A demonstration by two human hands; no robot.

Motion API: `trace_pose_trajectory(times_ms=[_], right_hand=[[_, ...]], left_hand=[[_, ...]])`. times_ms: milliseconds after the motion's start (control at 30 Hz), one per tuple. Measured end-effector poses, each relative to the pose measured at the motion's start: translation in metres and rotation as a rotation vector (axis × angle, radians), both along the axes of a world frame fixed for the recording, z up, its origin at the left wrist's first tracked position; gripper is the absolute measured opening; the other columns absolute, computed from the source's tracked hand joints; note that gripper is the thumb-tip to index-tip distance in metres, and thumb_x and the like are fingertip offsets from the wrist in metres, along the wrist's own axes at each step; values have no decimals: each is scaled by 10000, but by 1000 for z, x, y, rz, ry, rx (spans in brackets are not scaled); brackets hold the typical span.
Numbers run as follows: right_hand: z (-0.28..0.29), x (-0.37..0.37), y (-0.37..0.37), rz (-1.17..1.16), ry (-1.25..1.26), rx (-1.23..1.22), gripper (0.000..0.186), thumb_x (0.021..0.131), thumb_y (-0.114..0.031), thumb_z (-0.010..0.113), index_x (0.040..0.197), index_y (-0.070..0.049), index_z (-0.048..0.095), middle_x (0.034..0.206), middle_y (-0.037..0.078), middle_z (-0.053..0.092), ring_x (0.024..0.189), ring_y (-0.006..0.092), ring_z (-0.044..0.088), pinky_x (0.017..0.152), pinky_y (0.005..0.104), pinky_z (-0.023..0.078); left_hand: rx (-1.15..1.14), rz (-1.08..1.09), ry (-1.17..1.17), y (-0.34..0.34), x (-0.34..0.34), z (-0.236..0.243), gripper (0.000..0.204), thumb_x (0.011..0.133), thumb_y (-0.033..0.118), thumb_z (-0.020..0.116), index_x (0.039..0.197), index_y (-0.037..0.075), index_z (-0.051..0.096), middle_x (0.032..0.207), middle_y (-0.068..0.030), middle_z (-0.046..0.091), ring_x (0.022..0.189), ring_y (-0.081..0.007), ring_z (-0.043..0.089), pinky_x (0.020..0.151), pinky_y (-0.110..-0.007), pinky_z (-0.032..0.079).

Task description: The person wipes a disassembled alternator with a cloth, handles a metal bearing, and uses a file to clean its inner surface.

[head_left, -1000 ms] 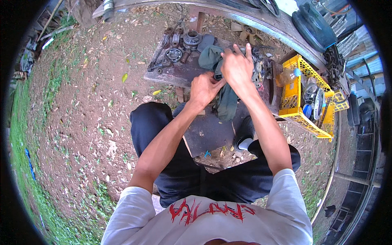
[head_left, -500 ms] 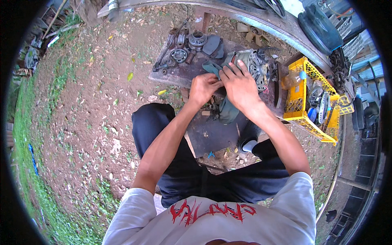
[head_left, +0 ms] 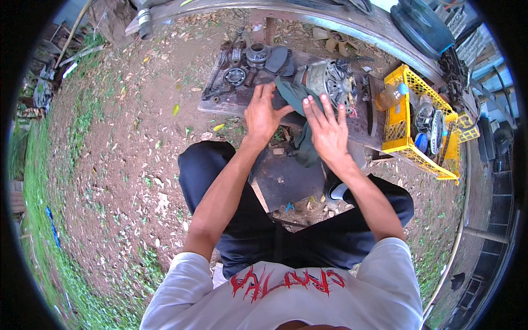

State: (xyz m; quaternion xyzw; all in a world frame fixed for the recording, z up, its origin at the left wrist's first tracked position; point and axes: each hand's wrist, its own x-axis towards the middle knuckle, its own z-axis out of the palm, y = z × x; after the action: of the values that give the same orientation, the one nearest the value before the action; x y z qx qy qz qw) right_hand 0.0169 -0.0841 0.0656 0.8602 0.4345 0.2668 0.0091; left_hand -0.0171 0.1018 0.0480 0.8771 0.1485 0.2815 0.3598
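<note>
A dark green cloth [head_left: 290,94] lies over the near edge of a low wooden table [head_left: 231,108], and its lower end hangs down between my knees. My right hand [head_left: 328,131] rests flat on the cloth with its fingers spread. At the cloth's left side is my left hand [head_left: 260,116], fingers stretched forward and thumb pointing at the cloth; whether the thumb touches it I cannot tell. Just beyond my right fingers sits a round metal housing [head_left: 318,77] that looks like an alternator, partly covered by the cloth.
Left on the table lie a ball bearing [head_left: 235,77], a metal ring part [head_left: 257,54] and dark flat pads [head_left: 277,59]. A yellow crate [head_left: 404,144] with a bottle [head_left: 391,97] and loose parts stands at the right. Behind runs a long bench [head_left: 308,16].
My left fingers have come off the cloth they were pinching and stretched forward. The right hand has drawn back toward me from the housing, and more of the cloth shows.
</note>
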Motion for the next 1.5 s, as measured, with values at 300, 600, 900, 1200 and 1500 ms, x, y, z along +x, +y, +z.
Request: trace_pose_trajectory(times_ms=[300, 600, 900, 1200, 1500], right_hand=[[-52, -56, -42, -317, 643, 896, 281, 979, -82, 448, 1217, -16, 581, 1108, 223, 650, 1043, 371, 634, 897, 431, 488], [-74, -30, -63, -507, 621, 1913, 362, 986, -197, 529, 1281, 1, 458, 1227, 127, 534, 1083, 197, 501, 969, 345, 392], [-26, 15, 73, -717, 914, 2259, 384, 939, -101, 433, 1241, 132, 477, 1232, 238, 578, 1073, 294, 566, 935, 359, 416], [-37, -53, 59, -320, 1393, 1305, 453, 870, -136, 624, 1243, 108, 546, 1217, 205, 620, 1135, 250, 572, 989, 314, 409], [-123, -26, -159, -635, 1117, 1488, 323, 898, -171, 537, 1132, 34, 625, 957, 104, 673, 883, 172, 592, 814, 308, 455]], left_hand=[[-273, -230, 60, -1, 4, -3, 559, 710, 252, 847, 1174, 34, 625, 1107, -118, 677, 979, -211, 655, 797, -331, 547], [-717, -180, 45, -9, 36, -15, 556, 862, 472, 682, 1112, -19, 614, 875, -111, 640, 713, -136, 615, 571, -264, 549], [-624, -163, 298, -25, 48, 14, 819, 877, 657, 525, 1205, -92, 577, 945, -123, 627, 802, -165, 607, 602, -294, 531], [-247, -293, 553, 6, 55, 37, 1050, 785, 839, 389, 1277, -78, 524, 1247, -317, 548, 1184, -399, 545, 976, -445, 433], [-319, -307, 730, -40, 60, 76, 1413, 604, 872, 570, 1374, -241, 161, 1331, -405, 403, 1241, -442, 473, 877, -470, 506]])
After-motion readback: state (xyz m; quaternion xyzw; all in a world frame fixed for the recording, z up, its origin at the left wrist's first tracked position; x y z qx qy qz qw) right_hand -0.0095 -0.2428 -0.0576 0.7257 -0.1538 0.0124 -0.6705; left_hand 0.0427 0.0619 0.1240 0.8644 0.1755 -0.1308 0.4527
